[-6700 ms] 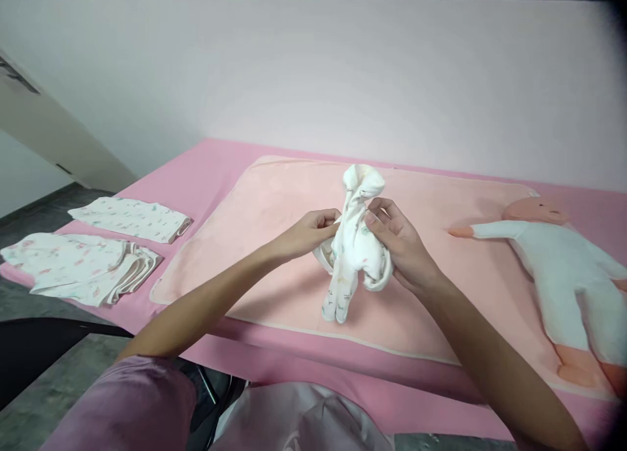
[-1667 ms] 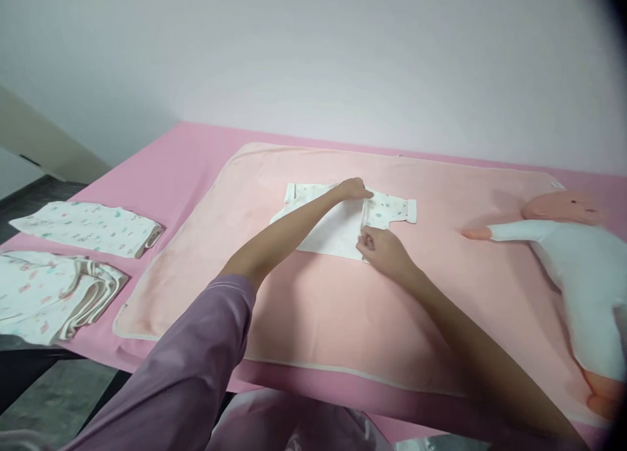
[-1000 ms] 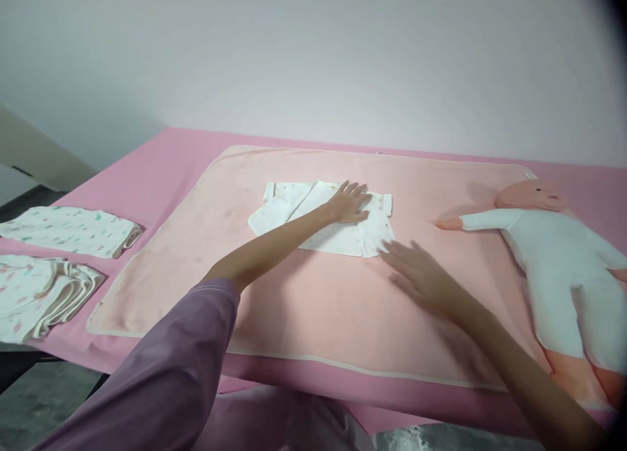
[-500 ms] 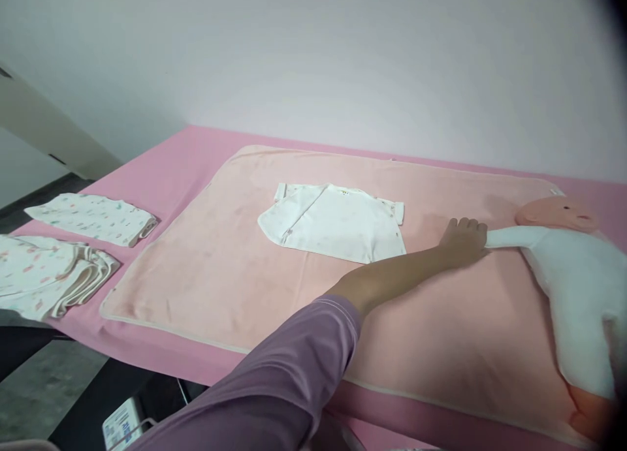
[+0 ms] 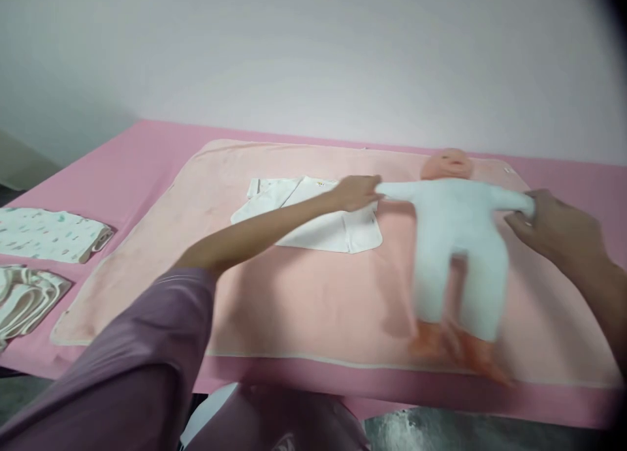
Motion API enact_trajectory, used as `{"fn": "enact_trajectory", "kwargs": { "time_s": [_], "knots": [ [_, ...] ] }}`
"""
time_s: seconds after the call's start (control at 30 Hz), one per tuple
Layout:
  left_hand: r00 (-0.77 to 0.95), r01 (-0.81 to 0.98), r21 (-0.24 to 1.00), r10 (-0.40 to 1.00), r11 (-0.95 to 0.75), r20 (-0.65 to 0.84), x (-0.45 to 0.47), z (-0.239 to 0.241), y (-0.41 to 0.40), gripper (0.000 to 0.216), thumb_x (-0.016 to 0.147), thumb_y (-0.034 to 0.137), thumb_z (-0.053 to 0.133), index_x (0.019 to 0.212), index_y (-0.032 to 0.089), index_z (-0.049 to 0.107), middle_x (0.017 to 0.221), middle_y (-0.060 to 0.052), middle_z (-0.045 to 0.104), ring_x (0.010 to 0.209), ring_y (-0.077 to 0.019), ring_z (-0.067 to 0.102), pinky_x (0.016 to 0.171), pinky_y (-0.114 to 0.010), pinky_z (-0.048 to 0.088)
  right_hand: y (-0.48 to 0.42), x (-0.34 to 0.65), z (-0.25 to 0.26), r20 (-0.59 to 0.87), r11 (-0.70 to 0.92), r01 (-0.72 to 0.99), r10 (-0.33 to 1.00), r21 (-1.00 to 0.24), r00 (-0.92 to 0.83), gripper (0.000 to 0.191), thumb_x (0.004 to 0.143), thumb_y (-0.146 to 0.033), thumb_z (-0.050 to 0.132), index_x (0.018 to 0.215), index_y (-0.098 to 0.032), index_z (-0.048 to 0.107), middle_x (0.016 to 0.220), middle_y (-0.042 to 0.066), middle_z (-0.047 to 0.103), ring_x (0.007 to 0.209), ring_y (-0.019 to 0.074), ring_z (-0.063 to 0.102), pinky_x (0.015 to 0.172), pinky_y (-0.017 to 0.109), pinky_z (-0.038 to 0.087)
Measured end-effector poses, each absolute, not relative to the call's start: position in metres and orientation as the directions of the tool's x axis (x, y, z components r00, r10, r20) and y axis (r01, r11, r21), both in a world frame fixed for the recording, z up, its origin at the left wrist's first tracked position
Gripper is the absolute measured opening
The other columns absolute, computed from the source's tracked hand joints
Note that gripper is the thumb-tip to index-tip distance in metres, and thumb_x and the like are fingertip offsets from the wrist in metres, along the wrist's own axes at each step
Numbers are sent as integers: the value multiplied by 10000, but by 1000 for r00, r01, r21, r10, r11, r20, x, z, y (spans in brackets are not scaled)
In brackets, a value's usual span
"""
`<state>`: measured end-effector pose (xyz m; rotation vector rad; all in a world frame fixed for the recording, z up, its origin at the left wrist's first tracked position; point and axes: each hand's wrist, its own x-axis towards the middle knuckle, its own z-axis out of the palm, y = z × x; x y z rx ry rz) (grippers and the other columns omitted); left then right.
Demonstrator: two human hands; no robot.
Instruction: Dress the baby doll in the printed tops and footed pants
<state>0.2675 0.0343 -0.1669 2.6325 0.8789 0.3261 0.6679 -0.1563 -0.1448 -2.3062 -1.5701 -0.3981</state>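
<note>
A baby doll [image 5: 455, 216] with a white cloth body and orange feet hangs by its two outstretched arms over the pink mat. My left hand [image 5: 356, 192] is closed round the end of the doll's arm on the left. At the other side, my right hand [image 5: 553, 222] grips the end of its other arm; motion blurs it a little. A small white baby shirt [image 5: 318, 226] lies spread on the mat, partly hidden beneath my left forearm and hand. The doll's head points toward the wall and its feet toward me.
The light pink mat [image 5: 304, 307] covers much of the pink table [image 5: 142, 157]. Two folded patterned cloths, one farther back [image 5: 53, 235] and a nearer one [image 5: 32, 301], lie at the table's left. A pale wall [image 5: 313, 59] stands behind.
The doll has moved left toward the shirt and seems lifted off the mat. My right hand has come into view, holding its other arm. The view has shifted to the right.
</note>
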Motion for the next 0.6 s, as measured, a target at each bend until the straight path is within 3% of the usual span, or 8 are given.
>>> {"fn": "enact_trajectory", "kwargs": {
  "time_s": [0.07, 0.13, 0.33, 0.5, 0.6],
  "knots": [
    [710, 619, 400, 700, -676, 84, 203, -154, 44, 513, 1029, 624, 464, 1337, 237, 601, 1267, -102, 730, 1122, -319, 673, 918, -382, 464, -129, 630, -143, 294, -277, 961, 917, -17, 270, 355, 888, -370, 723, 1198, -221, 635, 1012, 224, 749, 636, 198, 521, 623, 428, 309],
    [603, 727, 394, 797, -563, 25, 147, -147, 49, 493, 1001, 626, 503, 1291, 241, 609, 1158, -83, 745, 1066, -305, 686, 878, -364, 465, -101, 578, -137, 276, -167, 986, 948, -4, 162, 360, 947, -395, 639, 1240, -188, 599, 1021, 200, 741, 702, 210, 556, 655, 408, 327],
    [358, 846, 445, 931, -293, -66, 32, -149, 46, 397, 962, 597, 553, 1153, 250, 584, 1054, -63, 750, 945, -272, 718, 761, -335, 483, -43, 450, -142, 217, 74, 995, 975, -71, -57, 350, 932, -383, 604, 1210, -174, 573, 897, 89, 703, 650, 199, 516, 652, 340, 319],
    [313, 858, 458, 944, -233, -107, -7, -170, 51, 428, 952, 617, 533, 1222, 288, 577, 1023, -51, 746, 910, -278, 723, 709, -328, 468, -20, 423, -179, 213, 96, 987, 975, -128, -67, 382, 946, -414, 581, 1237, -167, 568, 983, 118, 711, 726, 246, 554, 648, 337, 329],
    [364, 862, 393, 930, -319, -42, -13, -189, 55, 466, 994, 623, 476, 1304, 292, 580, 1057, -70, 748, 1038, -315, 702, 838, -371, 490, -19, 421, -202, 187, 91, 982, 981, -168, -58, 399, 971, -371, 533, 1287, -131, 564, 1077, 170, 711, 861, 291, 590, 713, 367, 391]
  ]
}}
